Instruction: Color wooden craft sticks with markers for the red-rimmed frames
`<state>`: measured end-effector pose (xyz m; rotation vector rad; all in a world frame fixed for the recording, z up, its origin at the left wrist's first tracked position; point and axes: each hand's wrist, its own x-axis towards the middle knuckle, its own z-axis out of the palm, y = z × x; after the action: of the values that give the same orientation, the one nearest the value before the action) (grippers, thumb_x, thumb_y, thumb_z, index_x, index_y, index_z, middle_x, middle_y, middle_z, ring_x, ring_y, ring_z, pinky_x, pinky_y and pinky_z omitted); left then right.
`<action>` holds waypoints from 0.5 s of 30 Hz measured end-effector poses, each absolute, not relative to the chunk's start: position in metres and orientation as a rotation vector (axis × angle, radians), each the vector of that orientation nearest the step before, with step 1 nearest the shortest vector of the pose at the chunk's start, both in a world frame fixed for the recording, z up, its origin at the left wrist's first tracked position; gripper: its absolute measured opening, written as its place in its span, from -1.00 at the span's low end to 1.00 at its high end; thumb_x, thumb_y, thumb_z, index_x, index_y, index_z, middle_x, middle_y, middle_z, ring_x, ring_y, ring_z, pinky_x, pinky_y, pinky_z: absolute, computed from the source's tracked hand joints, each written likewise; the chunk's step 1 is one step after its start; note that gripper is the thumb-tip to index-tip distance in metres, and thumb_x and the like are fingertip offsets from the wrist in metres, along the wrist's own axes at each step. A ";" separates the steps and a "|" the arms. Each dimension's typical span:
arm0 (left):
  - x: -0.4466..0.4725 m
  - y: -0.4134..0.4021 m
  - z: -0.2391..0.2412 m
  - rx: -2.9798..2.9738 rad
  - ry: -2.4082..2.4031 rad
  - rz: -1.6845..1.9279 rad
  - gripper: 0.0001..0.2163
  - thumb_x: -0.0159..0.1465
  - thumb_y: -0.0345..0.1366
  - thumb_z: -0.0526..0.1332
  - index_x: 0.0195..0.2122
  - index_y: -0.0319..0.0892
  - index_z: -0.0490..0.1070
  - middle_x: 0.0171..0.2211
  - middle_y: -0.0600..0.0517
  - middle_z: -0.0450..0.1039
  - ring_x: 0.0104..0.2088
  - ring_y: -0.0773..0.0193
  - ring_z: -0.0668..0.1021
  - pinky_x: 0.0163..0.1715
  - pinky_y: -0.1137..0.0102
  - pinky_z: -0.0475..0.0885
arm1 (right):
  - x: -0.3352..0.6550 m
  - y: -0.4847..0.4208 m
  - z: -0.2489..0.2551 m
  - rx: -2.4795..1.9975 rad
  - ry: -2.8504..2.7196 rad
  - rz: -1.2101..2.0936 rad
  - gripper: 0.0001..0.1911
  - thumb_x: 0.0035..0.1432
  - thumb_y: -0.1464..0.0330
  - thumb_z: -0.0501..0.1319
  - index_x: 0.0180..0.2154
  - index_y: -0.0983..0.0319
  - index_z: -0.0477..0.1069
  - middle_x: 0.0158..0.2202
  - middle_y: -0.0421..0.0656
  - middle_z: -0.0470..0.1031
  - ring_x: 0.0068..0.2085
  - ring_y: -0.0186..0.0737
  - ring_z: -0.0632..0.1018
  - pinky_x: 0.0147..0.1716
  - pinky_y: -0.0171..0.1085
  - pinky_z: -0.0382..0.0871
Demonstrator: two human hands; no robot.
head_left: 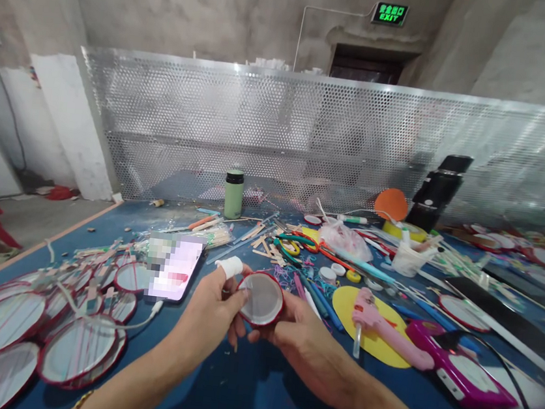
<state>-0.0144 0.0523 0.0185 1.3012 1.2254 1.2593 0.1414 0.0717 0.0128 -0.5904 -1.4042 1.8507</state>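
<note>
Between my two hands, above the front of the blue table, is a small round disc [261,300] with a red rim and a pale, greyish face turned towards me. My left hand [217,300] pinches its left edge, thumb at the rim, and a white wrap [229,265] covers one of its fingers. My right hand [302,332] grips the disc's right edge, fingers curled behind it. Several larger red-rimmed discs [0,324] lie piled at the left. A phone [179,269] with a lit screen, partly blurred out, leans beside my left hand.
Right of my hands, a pink glue gun [377,321] lies on a yellow disc [344,304], near a purple device [460,370]. Scissors [292,246], sticks and pens clutter the middle. A green bottle [233,193] and a black flask [438,194] stand before a perforated metal screen [214,112].
</note>
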 end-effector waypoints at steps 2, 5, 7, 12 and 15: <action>-0.015 0.053 0.018 1.311 1.240 1.249 -0.73 0.20 -0.28 0.17 -0.08 -0.21 0.29 -0.57 0.20 0.26 -0.73 0.35 0.44 -0.81 0.49 0.34 | 0.141 0.072 0.013 -0.611 -1.389 1.844 -0.37 -0.24 0.61 0.12 -0.03 0.24 0.45 -0.27 -0.15 0.53 -0.27 -0.22 0.48 -0.29 -0.30 0.34; -0.015 0.053 0.018 1.321 1.262 1.247 -0.75 0.20 -0.28 0.16 -0.10 -0.21 0.28 -0.56 0.19 0.26 -0.73 0.36 0.45 -0.81 0.49 0.35 | 0.141 0.072 0.013 -0.603 -1.361 1.846 -0.35 -0.27 0.62 0.10 -0.04 0.24 0.46 -0.27 -0.15 0.54 -0.26 -0.22 0.48 -0.30 -0.30 0.33; -0.016 0.053 0.019 1.314 1.269 1.259 -0.74 0.21 -0.27 0.16 -0.09 -0.21 0.28 -0.56 0.19 0.27 -0.73 0.35 0.45 -0.82 0.49 0.35 | 0.141 0.072 0.013 -0.589 -1.341 1.862 -0.34 -0.29 0.62 0.08 -0.06 0.23 0.47 -0.27 -0.15 0.55 -0.25 -0.21 0.48 -0.29 -0.30 0.34; -0.016 0.052 0.020 1.283 1.278 1.294 -0.73 0.20 -0.27 0.17 -0.08 -0.22 0.26 -0.55 0.19 0.29 -0.74 0.36 0.45 -0.82 0.48 0.36 | 0.141 0.072 0.011 -0.569 -1.278 1.918 -0.37 -0.31 0.62 0.08 -0.11 0.24 0.49 -0.22 -0.14 0.55 -0.20 -0.20 0.49 -0.23 -0.28 0.37; -0.017 0.052 0.021 1.269 1.292 1.304 -0.73 0.19 -0.29 0.17 -0.09 -0.22 0.27 -0.55 0.19 0.28 -0.74 0.36 0.44 -0.83 0.49 0.34 | 0.141 0.074 0.008 -0.599 -1.236 1.907 -0.40 -0.33 0.62 0.08 -0.16 0.24 0.50 -0.18 -0.14 0.54 -0.17 -0.20 0.49 -0.22 -0.29 0.38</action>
<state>-0.0167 0.0524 0.0211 1.2690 1.2918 1.3038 0.1412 0.0737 0.0077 -0.5989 -1.2362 1.9066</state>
